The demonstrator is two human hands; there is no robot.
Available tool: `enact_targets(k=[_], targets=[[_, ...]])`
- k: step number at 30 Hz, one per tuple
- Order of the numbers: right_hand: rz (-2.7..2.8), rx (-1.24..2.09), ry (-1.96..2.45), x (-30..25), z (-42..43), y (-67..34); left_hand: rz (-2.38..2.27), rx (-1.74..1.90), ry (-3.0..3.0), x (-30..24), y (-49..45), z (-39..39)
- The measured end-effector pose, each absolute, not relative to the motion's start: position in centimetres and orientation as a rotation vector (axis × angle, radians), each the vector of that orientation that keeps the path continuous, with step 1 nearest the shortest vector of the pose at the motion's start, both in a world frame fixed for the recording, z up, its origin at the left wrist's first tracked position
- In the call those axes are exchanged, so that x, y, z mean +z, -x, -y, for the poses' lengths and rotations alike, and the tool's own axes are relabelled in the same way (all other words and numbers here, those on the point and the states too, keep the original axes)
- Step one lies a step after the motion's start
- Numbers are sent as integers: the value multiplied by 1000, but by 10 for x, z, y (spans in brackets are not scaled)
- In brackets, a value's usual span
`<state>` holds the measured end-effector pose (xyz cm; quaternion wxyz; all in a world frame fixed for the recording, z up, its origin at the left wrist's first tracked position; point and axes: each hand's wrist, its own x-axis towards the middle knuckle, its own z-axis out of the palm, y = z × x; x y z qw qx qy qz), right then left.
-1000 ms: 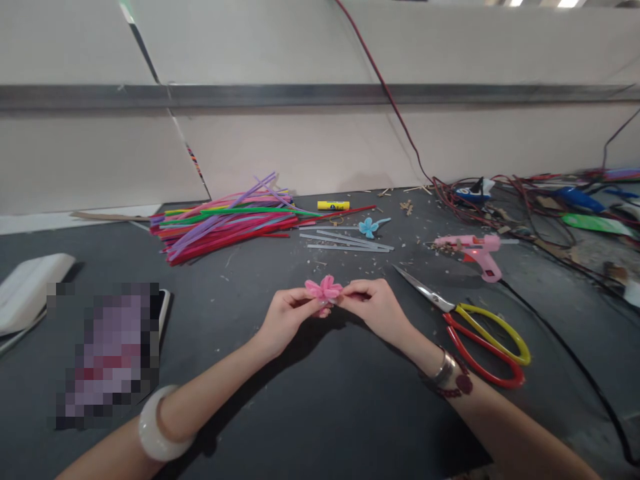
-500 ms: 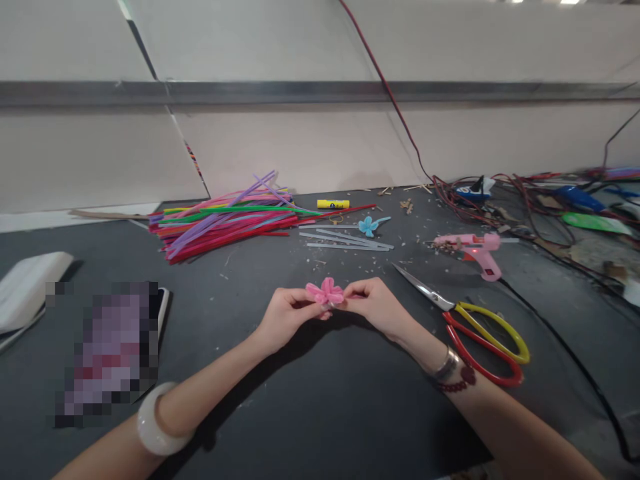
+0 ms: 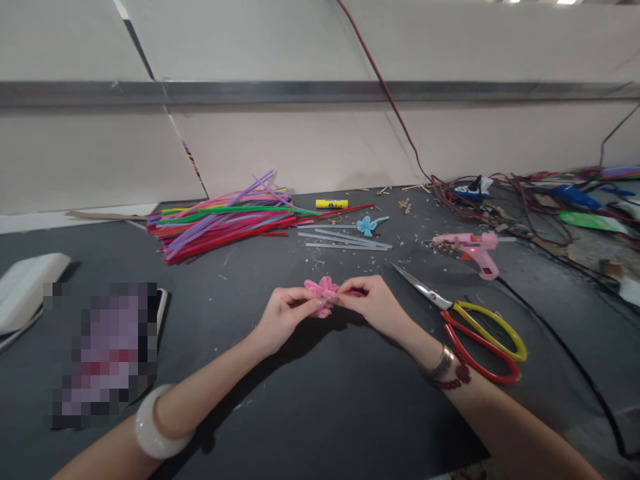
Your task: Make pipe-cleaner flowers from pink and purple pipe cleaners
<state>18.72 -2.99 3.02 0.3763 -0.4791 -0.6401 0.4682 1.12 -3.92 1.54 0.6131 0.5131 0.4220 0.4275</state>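
A small pink pipe-cleaner flower (image 3: 322, 289) sits between my hands, above the dark work surface. My left hand (image 3: 291, 311) pinches its petals and base from the left. My right hand (image 3: 373, 303) pinches a pink strand running from the flower. Fingers partly hide the flower's centre. To the right of my right hand lie open scissors (image 3: 457, 327) with red and yellow handles, their blades pointing up and left, not touching it.
A pink hot glue gun (image 3: 473, 247) and loose glue sticks (image 3: 343, 240) lie beyond my hands, next to a blue flower (image 3: 367, 225). Further back are a heap of colored pipe cleaners (image 3: 220, 227) and tangled cables (image 3: 500, 200). A pixelated phone (image 3: 107, 353) lies left.
The flower looks more tightly pinched and its petals less spread. My hands have drawn slightly closer around it. The scissors and other table items have not moved apart from a small shift of the view.
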Motion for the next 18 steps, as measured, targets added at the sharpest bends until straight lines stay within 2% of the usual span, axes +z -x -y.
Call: enact_targets(k=[7,18], targets=[[1465,1421,1116,25,25,-188,-838,999,-997,18,-12,38],[1276,1829,947,26,38,-177,-528,682,-795,17,-10,47]])
